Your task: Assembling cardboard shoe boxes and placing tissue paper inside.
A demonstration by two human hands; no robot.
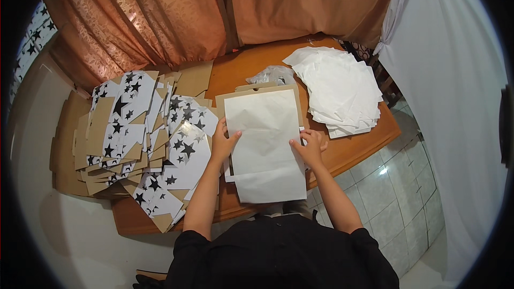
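A large white paper sheet [263,152] with crease lines lies in front of me over a flat brown cardboard piece [220,108]. The sheet's lower end hangs past the table edge towards my body. At its left edge, my left hand [223,140] has the thumb on top, with the fingers curled round the side. My right hand [310,145] is closed at the opposite edge, its thumb against the paper and its fingers bent by a small white flap. White strips stick out from under the sheet on both sides. The cardboard is mostly hidden under the paper.
On the left is a heap of cardboard pieces [108,112], several faced with white paper bearing black stars. A stack of white sheets [340,91] lies at the right, near a clear plastic bag [272,75]. Orange curtains [305,5] hang behind the wooden table [350,152].
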